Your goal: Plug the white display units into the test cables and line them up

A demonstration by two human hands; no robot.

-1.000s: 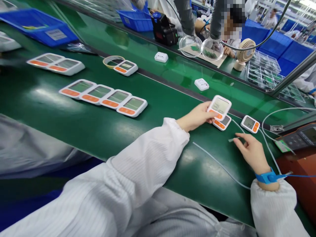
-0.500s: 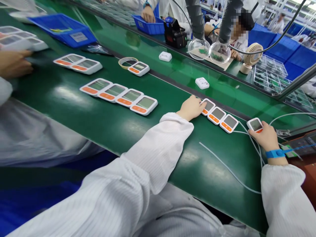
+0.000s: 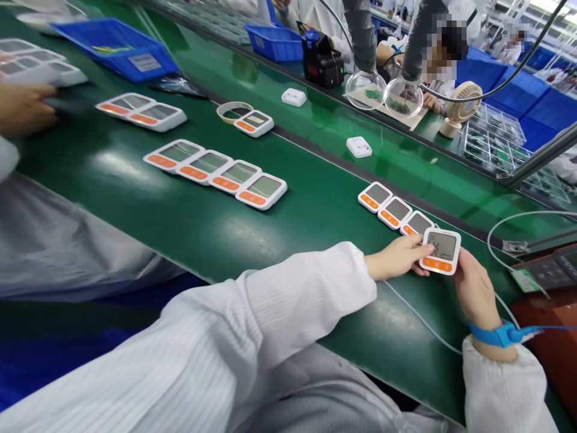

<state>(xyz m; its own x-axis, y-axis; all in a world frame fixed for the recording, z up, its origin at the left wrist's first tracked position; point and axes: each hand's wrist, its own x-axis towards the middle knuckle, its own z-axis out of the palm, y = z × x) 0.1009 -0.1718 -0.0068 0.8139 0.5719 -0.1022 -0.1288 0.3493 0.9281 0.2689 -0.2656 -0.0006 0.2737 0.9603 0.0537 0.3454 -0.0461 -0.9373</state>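
Note:
A white digital meter (image 3: 440,251) with a grey screen and an orange button strip is held up between both hands. My left hand (image 3: 401,257) grips its left edge, thumb on the front. My right hand (image 3: 475,285), with a blue wrist strap (image 3: 493,334), holds its right edge, the fingers partly behind it. Dark segments show on its screen. Just beyond lie three like meters in a slanted row, among them a middle meter (image 3: 395,213); the held one partly covers the nearest. A thin pale tube (image 3: 424,313) runs across the green table below my hands.
Farther left lies a row of several meters (image 3: 215,171), with a pair (image 3: 140,112) behind and a single meter beside a tape roll (image 3: 234,111). White units (image 3: 359,147) sit on the green belt. A co-worker's hand (image 3: 27,108) is at far left, near a blue bin (image 3: 117,48).
My left hand has left the row of meters and moved right to the meter in my right hand. That meter has come nearer and now faces me. The white units on the belt shifted left.

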